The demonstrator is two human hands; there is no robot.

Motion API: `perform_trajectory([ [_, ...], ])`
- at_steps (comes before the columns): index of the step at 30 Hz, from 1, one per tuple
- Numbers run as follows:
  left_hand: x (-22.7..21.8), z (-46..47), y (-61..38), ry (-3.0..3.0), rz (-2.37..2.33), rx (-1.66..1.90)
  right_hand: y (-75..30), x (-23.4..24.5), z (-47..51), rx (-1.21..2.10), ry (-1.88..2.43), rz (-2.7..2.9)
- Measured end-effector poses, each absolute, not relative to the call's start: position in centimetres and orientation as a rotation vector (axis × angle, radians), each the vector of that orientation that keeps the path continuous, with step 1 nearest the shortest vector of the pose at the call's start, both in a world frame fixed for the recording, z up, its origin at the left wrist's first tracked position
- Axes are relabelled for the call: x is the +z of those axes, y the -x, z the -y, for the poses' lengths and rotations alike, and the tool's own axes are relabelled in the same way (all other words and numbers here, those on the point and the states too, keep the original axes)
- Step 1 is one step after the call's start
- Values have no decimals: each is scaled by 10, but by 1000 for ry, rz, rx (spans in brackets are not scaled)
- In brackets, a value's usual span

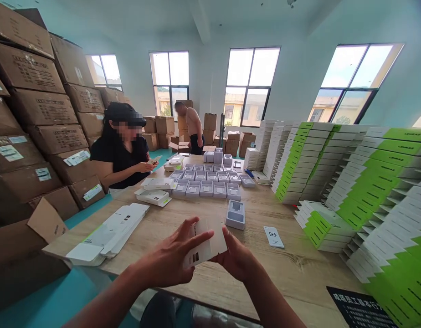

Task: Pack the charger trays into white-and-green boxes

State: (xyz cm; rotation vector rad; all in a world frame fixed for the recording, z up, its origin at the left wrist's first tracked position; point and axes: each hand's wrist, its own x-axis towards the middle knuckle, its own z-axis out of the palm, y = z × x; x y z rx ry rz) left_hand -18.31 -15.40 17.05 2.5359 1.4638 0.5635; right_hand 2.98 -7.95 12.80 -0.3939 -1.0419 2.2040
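Both my hands hold a white cardboard carton blank (205, 243), partly folded and printed with small dark marks. My left hand (169, 253) grips its left side, with the fingers spread across the top. My right hand (236, 257) supports its right edge. Just beyond my right hand stands a white plastic tray (235, 214) with a grey insert. A loose pile of flat white carton blanks (108, 234) lies on the wooden table (282, 269) to my left.
Rows of similar trays (203, 187) cover the table's middle. Tall stacks of green-and-white cartons (367, 182) rise on the right. A seated co-worker (121, 152) handles a card across the table. Another person (193, 127) stands beyond. Brown cardboard boxes (43, 105) are piled along the left.
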Motion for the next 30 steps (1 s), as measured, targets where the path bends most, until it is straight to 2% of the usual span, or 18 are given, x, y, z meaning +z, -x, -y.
perform_trajectory([
  [5, 166, 160, 185, -2628, -1403, 659, -28, 124, 83, 2225, 385, 1041],
  [10, 161, 167, 181, -2748, -1384, 732, -24, 129, 87, 2116, 405, 1270],
  [15, 151, 169, 165, -2863, -1506, 689, -16, 130, 85, 1851, 614, 1503],
  [18, 146, 170, 165, -2924, -1479, 822, -20, 138, 89, 1682, 680, 1595],
  [21, 150, 174, 173, -2729, -1440, 936, -27, 154, 97, 1446, 731, 1784],
  [25, 170, 181, 185, -2438, -1346, 854, -32, 171, 107, 1027, 754, 2185],
  [30, 198, 178, 187, -2322, -1200, 635, -33, 175, 107, 747, 697, 2362],
])
